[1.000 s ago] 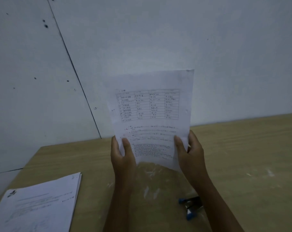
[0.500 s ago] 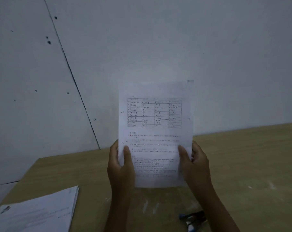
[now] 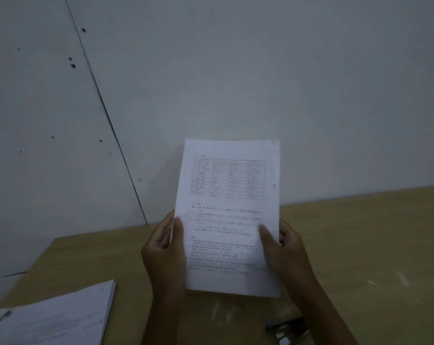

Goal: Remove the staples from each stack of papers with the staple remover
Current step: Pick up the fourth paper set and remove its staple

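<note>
We hold one stack of papers (image 3: 229, 215) upright above the table (image 3: 360, 245), left hand (image 3: 165, 247) and right hand (image 3: 289, 250) each pinching a side edge, thumbs on the front. Loosening either pinch could let the sheets sag or slide apart. We count two stacks, the second stack (image 3: 54, 317) lying flat at left, and one staple remover (image 3: 286, 328) on the table under our right wrist.

left hand (image 3: 165, 255): raised, thumb in front, fingers curled behind, pinching what it holds
right hand (image 3: 286, 252): level with left, same pinch, thumb forward
forearms: angled up, converging
</note>
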A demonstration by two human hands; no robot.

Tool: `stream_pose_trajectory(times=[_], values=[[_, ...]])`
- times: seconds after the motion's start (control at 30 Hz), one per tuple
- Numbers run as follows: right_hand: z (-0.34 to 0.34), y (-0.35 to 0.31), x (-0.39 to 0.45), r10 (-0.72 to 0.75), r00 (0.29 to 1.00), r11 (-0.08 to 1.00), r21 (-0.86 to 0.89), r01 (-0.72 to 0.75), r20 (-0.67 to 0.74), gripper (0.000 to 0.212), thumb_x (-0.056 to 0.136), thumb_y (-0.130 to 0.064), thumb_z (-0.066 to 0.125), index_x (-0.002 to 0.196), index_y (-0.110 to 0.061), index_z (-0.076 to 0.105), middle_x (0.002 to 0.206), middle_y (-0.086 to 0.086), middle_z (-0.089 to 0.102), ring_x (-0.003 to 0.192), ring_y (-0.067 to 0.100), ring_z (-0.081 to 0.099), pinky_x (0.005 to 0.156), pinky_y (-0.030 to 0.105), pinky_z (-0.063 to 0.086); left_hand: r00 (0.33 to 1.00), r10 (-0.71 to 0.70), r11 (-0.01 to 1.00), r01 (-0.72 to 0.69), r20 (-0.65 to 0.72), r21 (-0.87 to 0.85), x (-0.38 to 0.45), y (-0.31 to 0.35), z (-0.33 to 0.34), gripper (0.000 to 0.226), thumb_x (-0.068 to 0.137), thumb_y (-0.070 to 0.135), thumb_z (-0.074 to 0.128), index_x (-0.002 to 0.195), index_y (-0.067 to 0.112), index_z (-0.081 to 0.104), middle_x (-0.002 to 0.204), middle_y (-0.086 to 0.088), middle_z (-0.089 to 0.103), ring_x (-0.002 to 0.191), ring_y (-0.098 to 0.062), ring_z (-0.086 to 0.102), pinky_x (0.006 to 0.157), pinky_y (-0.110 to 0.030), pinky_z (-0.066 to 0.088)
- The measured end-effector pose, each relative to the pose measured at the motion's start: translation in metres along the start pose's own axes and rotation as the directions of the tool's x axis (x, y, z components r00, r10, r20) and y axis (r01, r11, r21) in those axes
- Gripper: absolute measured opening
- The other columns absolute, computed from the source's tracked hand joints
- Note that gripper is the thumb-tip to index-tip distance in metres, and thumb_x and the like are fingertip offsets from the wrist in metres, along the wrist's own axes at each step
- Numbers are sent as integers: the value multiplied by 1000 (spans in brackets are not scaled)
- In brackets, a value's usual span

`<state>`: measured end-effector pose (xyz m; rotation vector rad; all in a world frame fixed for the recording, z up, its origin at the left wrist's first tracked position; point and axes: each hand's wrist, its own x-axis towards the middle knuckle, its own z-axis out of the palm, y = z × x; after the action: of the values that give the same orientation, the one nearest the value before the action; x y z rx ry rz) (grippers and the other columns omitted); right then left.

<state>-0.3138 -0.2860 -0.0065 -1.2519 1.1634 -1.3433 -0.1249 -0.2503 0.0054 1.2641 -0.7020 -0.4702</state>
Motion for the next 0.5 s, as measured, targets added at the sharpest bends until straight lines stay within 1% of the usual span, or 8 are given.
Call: stream_pose_trajectory(times=[0.07, 0.13, 0.2, 0.23, 0.3, 0.37, 0.43, 0.5], values=[[-2, -2, -3, 23, 1000, 1000, 4, -23, 10, 21, 94, -30, 60, 114, -27, 63, 104, -10, 72, 86, 2, 70, 68, 20, 59, 1000, -15, 1000, 15, 9, -10, 1, 0, 0, 28, 93, 25, 66, 120, 26, 69, 107, 13, 74, 96, -4, 71, 74, -20, 59], [-7, -6, -7, 47, 999, 999, 21, -48, 13, 21, 95, -31, 58, 114, -26, 63, 102, -7, 74, 85, 5, 71, 69, 23, 59, 999, -30, 999, 31, 31, -11, -1, 2, 0, 27, 93, 25, 66, 119, 26, 70, 105, 12, 75, 95, -6, 72, 77, -28, 60], [-15, -14, -14, 77, 997, 995, 67, -78, 20, 19, 96, -31, 56, 111, -22, 63, 96, -3, 76, 84, 13, 73, 74, 34, 61, 997, -38, 999, 39, 61, -4, -3, 5, 1, 28, 93, 26, 66, 120, 24, 71, 105, 12, 74, 96, -7, 71, 82, -34, 60], [-22, -18, -17, 89, 996, 991, 93, -91, 27, 19, 97, -31, 55, 110, -20, 63, 94, -1, 77, 84, 17, 73, 76, 39, 61, 996, -38, 999, 38, 80, 3, -4, 8, 2, 28, 93, 26, 65, 120, 24, 71, 106, 13, 73, 96, -5, 70, 81, -32, 60], [-37, -24, -22, 107, 994, 985, 135, -111, 33, 20, 97, -31, 53, 110, -19, 63, 95, 1, 76, 86, 21, 73, 77, 43, 59, 990, -37, 999, 35, 133, 19, -7, 13, 4, 27, 93, 26, 64, 120, 26, 70, 108, 15, 72, 97, -4, 69, 78, -29, 59], [-55, -30, -26, 129, 992, 979, 160, -128, 7, 22, 98, -32, 52, 112, -20, 64, 99, 1, 75, 88, 22, 73, 76, 43, 60, 978, -47, 998, 39, 202, 44, -10, 20, 6, 26, 94, 28, 64, 119, 29, 70, 110, 15, 72, 98, -7, 69, 80, -31, 59], [-76, -39, -29, 141, 989, 969, 212, -129, -39, 23, 100, -30, 49, 112, -19, 65, 100, 4, 74, 82, 22, 73, 68, 37, 59, 961, -45, 998, 31, 271, 58, -16, 27, 8, 21, 94, 29, 63, 113, 35, 71, 107, 17, 72, 96, -7, 69, 76, -29, 58], [-100, -49, -32, 149, 986, 956, 264, -125, -70, 26, 101, -31, 45, 112, -19, 66, 99, 7, 74, 77, 21, 71, 65, 34, 57, 944, -43, 996, 17, 327, 84, -24, 32, 11, 18, 93, 31, 64, 108, 39, 70, 105, 17, 73, 94, -6, 70, 73, -27, 57]])
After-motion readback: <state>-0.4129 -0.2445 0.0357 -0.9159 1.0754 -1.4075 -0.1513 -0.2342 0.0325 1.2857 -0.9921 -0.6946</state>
